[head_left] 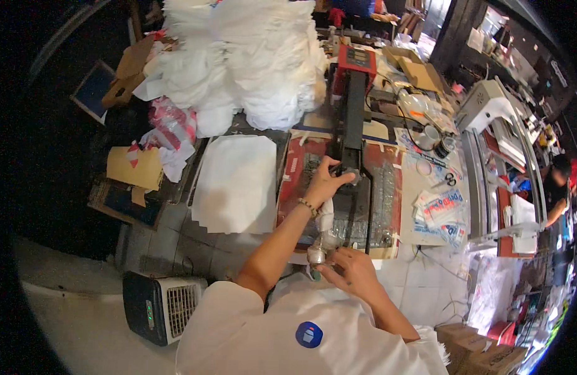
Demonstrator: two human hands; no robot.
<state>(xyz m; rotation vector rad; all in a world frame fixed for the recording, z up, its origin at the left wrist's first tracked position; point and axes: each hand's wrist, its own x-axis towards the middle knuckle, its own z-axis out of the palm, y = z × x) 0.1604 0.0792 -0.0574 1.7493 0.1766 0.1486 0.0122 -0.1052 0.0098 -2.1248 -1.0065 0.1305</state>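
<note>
A heat press with a dark upper arm [354,106] stands in front of me. My left hand [326,184] reaches over it, thumb and forefinger curled round a dark knob [349,177] at the arm's near end. Closer to my body is the press handle, its rounded end [316,255] wrapped in pale material. My right hand [354,273] is at that end, thumb and bent fingers closed on it; part of the grip is hidden. Below both hands lies the press's platen [379,206], covered in wrinkled clear film with a red border.
White sheets [235,181] lie stacked left of the press, with a tall heap of white cloth [244,56] behind. Scissors [450,179] and printed sheets [441,206] lie at the right. An air cooler [163,306] stands low left. Another person [557,187] is far right.
</note>
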